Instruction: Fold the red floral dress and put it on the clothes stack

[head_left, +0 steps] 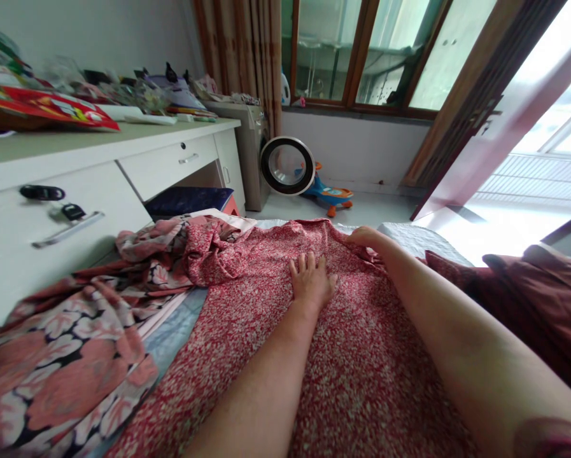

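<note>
A red dress [266, 318] with a small pale floral print lies spread out in front of me, its upper end away from me. My left hand [310, 280] presses flat on the middle of it, fingers spread. At the dress's far right edge, near the sleeve, my right hand [363, 236] is closed on the fabric; its fingertips are partly hidden. Bunched cloth of the same print lies at the dress's upper left. Beside it is a pink and black floral garment [84, 356], crumpled and overlapping the pale blue bed cover [183, 324].
Dark red clothing [543, 299] is heaped on the right. On the left stands a white cabinet [165, 168] with a cluttered top. A washing machine [251, 152] has its round door [288, 166] swung out. Beyond are a blue ride-on toy [330, 193] and an open door [480, 146].
</note>
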{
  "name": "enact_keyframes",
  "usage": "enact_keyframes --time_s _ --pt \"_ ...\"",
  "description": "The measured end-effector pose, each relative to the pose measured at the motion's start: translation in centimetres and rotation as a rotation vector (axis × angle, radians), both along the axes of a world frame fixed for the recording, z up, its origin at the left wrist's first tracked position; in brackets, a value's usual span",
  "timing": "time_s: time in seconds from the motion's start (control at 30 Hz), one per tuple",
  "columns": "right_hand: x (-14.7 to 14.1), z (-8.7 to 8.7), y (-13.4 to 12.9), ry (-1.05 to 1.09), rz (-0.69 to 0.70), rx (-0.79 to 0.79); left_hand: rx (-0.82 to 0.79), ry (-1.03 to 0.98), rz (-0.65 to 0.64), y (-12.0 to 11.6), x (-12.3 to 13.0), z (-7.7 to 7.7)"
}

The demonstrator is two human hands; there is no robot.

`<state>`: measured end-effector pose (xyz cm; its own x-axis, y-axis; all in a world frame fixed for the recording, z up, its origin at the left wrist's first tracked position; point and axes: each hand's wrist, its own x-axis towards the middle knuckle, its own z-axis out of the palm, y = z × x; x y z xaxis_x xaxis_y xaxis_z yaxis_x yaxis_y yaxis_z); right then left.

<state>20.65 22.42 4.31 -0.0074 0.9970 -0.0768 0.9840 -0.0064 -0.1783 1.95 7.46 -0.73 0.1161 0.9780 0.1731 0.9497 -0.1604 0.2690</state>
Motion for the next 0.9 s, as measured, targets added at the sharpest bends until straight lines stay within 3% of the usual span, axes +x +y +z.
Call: enact_keyframes --time_s 0.13,0.33,0.47,0.67,0.9 --pt "0.8 1.0 -1.3 -0.049 -0.036 -0.036 -0.007 0.009 0.007 0.1 0.0 0.0" --pt "1.4 -0.4 -2.9 -0.150 -0.179 0.238 -0.024 0.026 0.006 0.3 0.0 -0.3" --pt "2.8 -1.3 -2.6 -0.145 -0.100 0.080 -0.019 0.038 -0.001 0.4 0.0 -0.5" --pt "4.5 -0.4 -1.8 -0.079 -0.121 -0.072 -0.024 0.041 -0.003 0.4 0.0 -0.5" --pt "4.5 0.3 -2.0 -0.030 -0.191 -0.054 -0.026 0.044 -0.013 0.3 0.0 -0.3"
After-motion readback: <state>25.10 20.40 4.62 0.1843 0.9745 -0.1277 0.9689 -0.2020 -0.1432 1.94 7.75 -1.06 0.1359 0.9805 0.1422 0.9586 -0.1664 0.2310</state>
